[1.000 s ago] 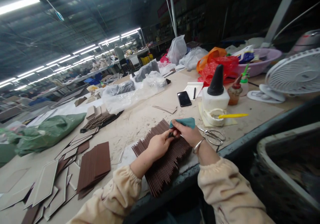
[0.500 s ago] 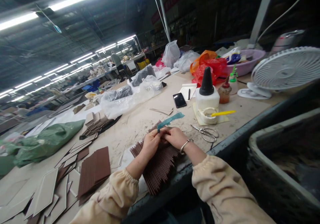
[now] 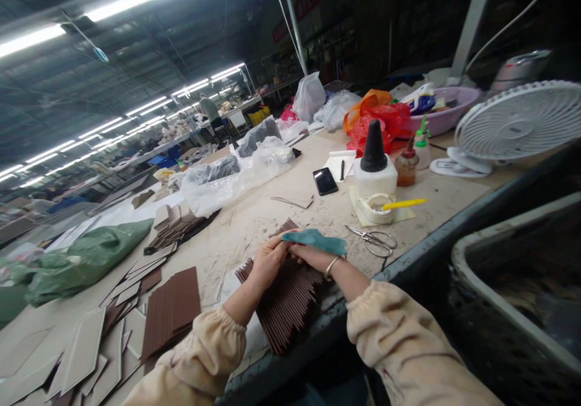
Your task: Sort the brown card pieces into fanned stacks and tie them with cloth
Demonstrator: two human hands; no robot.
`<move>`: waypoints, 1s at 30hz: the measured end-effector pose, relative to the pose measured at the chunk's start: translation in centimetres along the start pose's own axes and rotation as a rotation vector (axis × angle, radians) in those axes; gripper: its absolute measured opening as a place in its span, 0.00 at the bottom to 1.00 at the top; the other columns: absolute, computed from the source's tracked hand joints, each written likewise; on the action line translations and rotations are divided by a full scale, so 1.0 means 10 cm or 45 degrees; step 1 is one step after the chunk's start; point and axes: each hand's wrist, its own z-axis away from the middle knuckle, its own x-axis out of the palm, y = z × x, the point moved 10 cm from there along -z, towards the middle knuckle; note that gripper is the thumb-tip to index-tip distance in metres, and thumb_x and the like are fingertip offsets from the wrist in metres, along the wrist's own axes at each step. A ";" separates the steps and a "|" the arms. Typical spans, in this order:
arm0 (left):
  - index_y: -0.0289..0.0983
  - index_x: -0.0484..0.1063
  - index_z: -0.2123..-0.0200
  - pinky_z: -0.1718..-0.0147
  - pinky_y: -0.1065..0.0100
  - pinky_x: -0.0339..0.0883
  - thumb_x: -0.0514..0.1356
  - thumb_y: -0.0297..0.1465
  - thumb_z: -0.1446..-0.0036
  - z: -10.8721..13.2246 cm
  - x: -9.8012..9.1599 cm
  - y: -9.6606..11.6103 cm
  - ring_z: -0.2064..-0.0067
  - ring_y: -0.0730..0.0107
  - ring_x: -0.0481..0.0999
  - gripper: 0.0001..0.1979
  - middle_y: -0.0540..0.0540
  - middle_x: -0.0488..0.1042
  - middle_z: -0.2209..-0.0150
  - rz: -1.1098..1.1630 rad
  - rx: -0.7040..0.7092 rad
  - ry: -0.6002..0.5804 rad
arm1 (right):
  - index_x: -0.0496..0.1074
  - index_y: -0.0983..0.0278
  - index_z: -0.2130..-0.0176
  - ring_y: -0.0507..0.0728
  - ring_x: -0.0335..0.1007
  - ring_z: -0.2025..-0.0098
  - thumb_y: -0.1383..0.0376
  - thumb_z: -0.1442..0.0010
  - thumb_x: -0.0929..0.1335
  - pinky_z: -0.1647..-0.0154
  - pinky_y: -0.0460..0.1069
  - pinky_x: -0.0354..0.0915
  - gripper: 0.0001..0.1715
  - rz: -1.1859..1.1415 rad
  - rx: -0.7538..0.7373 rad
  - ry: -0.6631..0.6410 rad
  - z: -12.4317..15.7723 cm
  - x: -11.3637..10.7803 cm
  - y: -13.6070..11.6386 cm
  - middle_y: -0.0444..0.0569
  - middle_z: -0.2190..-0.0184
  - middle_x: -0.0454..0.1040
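Over a row of thin brown strips (image 3: 290, 306), my left hand (image 3: 267, 259) pinches one end of a limp teal strip (image 3: 318, 241), which looks like cloth or tape. The teal piece lies across the back of my right hand (image 3: 311, 257), covering part of it. My right fingers are closed and meet the left fingertips; what they hold is hidden. A bracelet (image 3: 332, 268) circles my right wrist. To the right lie metal scissors (image 3: 374, 241), apart from both hands.
Brown panels (image 3: 171, 309) and beige pieces lie at left. A glue bottle (image 3: 376, 176), yellow-handled tool (image 3: 403, 204), phone (image 3: 325, 181) and white fan (image 3: 517, 129) stand or lie beyond. A bin (image 3: 463, 248) sits off the table edge at right. A person (image 3: 209, 109) stands far back.
The teal strip has swung down and to the right, from standing out above the fingers to lying over my right hand. Both hands stay close together over the brown strips.
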 end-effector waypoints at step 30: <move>0.40 0.61 0.39 0.45 0.62 0.62 0.53 0.35 0.38 -0.07 -0.10 0.09 0.45 0.63 0.69 0.24 0.43 0.70 0.44 -0.611 0.315 -0.143 | 0.68 0.62 0.70 0.53 0.72 0.69 0.68 0.44 0.66 0.67 0.45 0.60 0.03 0.834 0.009 -0.027 0.10 -0.06 -0.14 0.45 0.76 0.76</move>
